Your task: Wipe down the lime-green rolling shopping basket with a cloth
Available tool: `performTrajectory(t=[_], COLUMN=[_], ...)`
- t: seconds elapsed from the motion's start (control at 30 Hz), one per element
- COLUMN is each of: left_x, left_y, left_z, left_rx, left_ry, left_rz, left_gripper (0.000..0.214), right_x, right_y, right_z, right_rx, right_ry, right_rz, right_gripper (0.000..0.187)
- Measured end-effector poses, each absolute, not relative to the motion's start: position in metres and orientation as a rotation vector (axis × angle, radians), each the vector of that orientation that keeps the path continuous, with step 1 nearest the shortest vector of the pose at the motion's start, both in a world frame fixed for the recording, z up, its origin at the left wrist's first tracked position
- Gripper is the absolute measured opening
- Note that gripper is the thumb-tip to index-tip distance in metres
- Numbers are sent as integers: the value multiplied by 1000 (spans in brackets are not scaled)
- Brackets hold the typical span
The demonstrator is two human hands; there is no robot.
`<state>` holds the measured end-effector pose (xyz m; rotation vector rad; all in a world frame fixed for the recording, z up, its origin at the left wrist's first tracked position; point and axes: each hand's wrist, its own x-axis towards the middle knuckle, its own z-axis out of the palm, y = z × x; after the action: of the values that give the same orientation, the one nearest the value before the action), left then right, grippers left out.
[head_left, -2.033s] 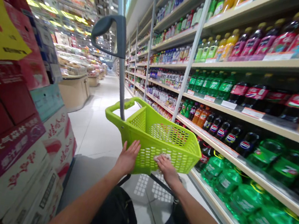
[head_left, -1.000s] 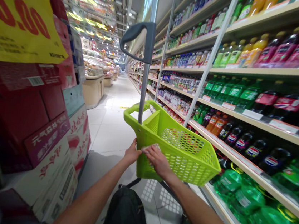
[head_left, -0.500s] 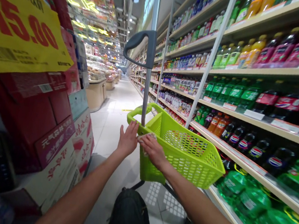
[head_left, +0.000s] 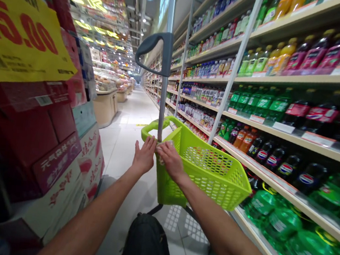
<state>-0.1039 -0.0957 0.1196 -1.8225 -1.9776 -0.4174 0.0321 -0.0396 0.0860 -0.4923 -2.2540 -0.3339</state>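
A lime-green shopping basket point(head_left: 212, 185) with perforated sides stands in front of my knees, with a metal pole point(head_left: 162, 102) and a dark grey loop handle point(head_left: 166, 55) rising at its near left corner. My right hand point(head_left: 171, 161) presses a crumpled pale cloth point(head_left: 159, 150) on the basket's near rim, just right of the pole's foot. Close beside it, my left hand point(head_left: 144, 157) rests its outstretched fingertips on the same rim, thumb apart. Part of the cloth is hidden beneath the right fingers.
Shelves point(head_left: 280, 126) of bottled drinks run along the right side, with large green bottles point(head_left: 309, 250) at the bottom. Stacked cartons point(head_left: 19, 126) under a yellow price sign point(head_left: 24, 33) stand close on the left. A tiled aisle point(head_left: 132, 107) stretches ahead.
The cloth and my right hand have shifted slightly up and left along the rim, nearer the pole. My left hand stays at the rim. The whole view has shifted a little.
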Motion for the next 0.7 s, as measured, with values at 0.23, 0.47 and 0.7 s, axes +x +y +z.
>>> performTrajectory(t=[0.23,0.47,0.7], left_x=[-102,-82,-54], left_y=[-102,-102,-92], left_z=[122,105,101], left_rx=[-1816,-1755,-1944], left_ry=[-1972,-1940,-1648], left_rz=[-398,-546,-498], left_gripper=[74,72,64], right_x=[76,105,123], right_y=[-50,-43,-46], right_z=[20,52,41], right_rx=[-422,-569,-650], right_ry=[-2544,-2145,-2159], right_rz=[-338,-301,-212], right_gripper=[32,35,39])
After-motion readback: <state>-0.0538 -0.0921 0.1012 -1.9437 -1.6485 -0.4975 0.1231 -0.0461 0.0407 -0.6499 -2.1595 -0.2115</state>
